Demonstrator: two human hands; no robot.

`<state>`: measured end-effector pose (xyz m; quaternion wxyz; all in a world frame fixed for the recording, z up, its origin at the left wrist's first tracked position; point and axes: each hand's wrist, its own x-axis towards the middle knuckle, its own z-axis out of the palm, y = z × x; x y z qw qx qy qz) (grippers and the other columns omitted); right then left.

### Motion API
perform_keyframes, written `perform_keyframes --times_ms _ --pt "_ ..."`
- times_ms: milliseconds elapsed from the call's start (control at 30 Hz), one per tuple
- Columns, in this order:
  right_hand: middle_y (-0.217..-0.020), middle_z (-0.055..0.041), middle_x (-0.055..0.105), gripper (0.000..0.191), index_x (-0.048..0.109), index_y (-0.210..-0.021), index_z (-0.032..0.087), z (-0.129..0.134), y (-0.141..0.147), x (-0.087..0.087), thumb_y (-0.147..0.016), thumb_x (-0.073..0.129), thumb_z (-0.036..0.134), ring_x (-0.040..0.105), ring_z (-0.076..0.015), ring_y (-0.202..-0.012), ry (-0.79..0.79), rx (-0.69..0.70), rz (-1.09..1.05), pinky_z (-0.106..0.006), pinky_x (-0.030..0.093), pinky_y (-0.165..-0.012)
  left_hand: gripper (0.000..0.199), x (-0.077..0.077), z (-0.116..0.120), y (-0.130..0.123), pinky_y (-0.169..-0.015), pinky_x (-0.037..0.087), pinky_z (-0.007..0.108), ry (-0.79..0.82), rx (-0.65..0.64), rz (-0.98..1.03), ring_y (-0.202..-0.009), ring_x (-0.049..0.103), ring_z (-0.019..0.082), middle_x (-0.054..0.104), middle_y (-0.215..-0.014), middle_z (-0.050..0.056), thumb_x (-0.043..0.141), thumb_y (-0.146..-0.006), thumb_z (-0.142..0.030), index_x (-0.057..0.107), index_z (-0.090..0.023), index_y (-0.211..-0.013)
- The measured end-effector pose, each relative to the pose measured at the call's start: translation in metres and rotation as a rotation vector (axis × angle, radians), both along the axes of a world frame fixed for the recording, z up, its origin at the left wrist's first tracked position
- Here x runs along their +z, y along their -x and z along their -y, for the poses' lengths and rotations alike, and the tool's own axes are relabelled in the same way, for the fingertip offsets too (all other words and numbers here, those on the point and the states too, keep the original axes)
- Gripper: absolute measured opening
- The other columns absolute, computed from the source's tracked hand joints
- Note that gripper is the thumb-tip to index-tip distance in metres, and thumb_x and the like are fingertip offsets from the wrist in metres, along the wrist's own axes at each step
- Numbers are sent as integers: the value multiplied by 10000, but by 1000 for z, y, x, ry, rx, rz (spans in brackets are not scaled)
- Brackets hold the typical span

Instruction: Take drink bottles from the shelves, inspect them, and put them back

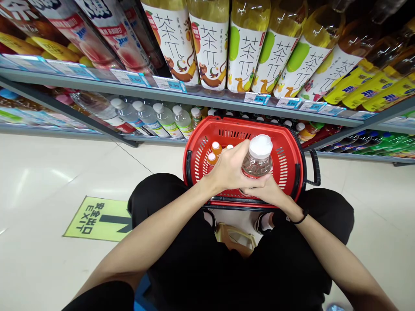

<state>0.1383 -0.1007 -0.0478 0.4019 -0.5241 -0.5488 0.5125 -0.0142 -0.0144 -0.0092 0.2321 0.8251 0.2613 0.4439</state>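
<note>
Both hands hold one clear bottle [257, 162] with a white cap and brownish drink, upright over the red shopping basket [288, 142]. My left hand [230, 170] wraps its left side. My right hand [269, 192] supports it from below. Inside the basket, to the left of the bottle, stand small bottles with orange caps [214, 152]. The basket sits on the floor in front of my knees, against the lowest shelf.
Shelves of drinks fill the view ahead: large tea bottles [210, 43] on top, white-capped bottles [162, 119] on the low shelf [155, 139]. A yellow-green EXIT sticker [97, 218] lies on the pale floor at left. The basket's black handle [314, 168] juts right.
</note>
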Motion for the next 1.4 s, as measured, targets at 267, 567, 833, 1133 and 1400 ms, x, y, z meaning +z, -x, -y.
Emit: perform_keyframes --times_ms 267,567,833,1133,1400 --pt "-879 -20 730 221 688 -930 189 0 0 1 -715 737 174 655 -206 -809 21 7 6 -352 600 -786 525 1 0 1 -656 572 342 16 -3 -6 -746 655 193 671 -900 28 769 -698 -510 543 -190 -1048" --pt "-873 -20 729 220 679 -919 191 0 1 0 -706 731 165 656 -205 -818 14 4 13 -349 603 -798 526 4 1 1 -668 566 347 40 0 -20 -739 664 198 692 -900 44 756 -710 -534 544 -184 -1041" --pt "-894 -28 730 228 705 -936 184 0 1 0 -713 745 162 654 -210 -840 -2 -7 37 -364 607 -843 515 3 1 1 -671 577 362 33 -5 -14 -743 680 209 707 -911 57 748 -719 -524 554 -173 -1042" --pt "-996 -60 758 279 712 -1008 191 -2 3 1 -738 774 219 692 -257 -976 -31 -22 69 -408 623 -896 539 7 0 0 -678 570 351 132 -23 -54 -778 689 212 716 -951 56 782 -738 -512 563 -179 -1101" --pt "-984 -72 764 505 656 -1191 149 -8 1 -31 -736 812 303 712 -255 -903 82 -94 233 -417 603 -849 445 12 -39 24 -735 579 342 652 -299 -232 -854 733 230 768 -937 51 898 -691 -413 704 -167 -1007"
